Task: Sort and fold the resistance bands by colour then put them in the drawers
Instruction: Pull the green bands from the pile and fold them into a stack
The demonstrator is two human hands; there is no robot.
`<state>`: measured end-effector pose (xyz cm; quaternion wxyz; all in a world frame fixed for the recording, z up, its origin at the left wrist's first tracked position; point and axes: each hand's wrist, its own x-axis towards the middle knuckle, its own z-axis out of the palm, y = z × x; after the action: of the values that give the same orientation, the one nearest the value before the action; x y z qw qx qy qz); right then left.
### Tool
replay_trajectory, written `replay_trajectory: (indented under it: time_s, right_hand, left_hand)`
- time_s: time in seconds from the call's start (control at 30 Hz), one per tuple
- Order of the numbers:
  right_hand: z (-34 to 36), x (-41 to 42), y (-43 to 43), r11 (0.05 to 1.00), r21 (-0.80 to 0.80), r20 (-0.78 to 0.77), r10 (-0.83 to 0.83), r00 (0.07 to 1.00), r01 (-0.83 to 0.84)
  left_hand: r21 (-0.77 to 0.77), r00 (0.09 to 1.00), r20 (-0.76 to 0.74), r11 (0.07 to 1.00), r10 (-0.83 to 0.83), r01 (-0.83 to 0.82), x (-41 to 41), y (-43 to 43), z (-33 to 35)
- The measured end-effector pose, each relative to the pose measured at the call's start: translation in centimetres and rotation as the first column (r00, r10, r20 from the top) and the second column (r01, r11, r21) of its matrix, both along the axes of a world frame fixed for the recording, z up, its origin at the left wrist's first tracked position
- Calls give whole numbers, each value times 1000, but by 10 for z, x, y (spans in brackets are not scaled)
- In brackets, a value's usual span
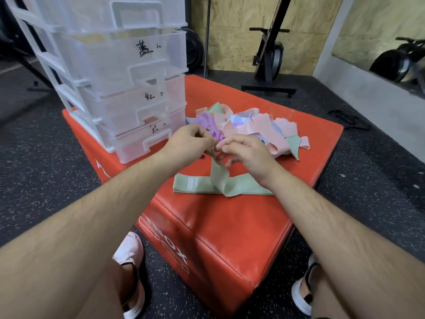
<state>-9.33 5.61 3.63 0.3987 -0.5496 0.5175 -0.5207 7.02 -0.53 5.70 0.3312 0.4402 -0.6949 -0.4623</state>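
A tangled pile of pink, green, purple and pale blue resistance bands [257,130] lies on the red plyo box [230,226]. My left hand [188,141] and my right hand [248,153] meet just in front of the pile. Both pinch a light green band [219,178] that hangs down from the fingers. Its lower end drapes over a flat folded green band [197,184] on the box top. A purple band [208,126] sits right behind my left fingers. A clear plastic drawer tower [128,88] with handwritten labels stands at the box's left rear, drawers closed.
The box stands on black speckled rubber floor [46,171]. A black exercise machine [269,63] stands against the wooden wall behind. A mirror with a low ledge [379,97] runs along the right. My two shoes [131,261] are at the box's near sides.
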Motion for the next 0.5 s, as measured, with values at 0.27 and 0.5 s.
replay_trajectory:
  time_s: [0.27, 0.5]
  right_hand:
    - [-14, -2, -16, 979, 120, -111, 180, 977, -166]
    - [-19, 4, -16, 982, 106, -204, 172, 964, -153]
  left_hand:
    - [-142, 985, 166, 987, -55, 79, 17, -2, 1]
    - [-109, 984, 153, 988, -90, 107, 27, -8, -4]
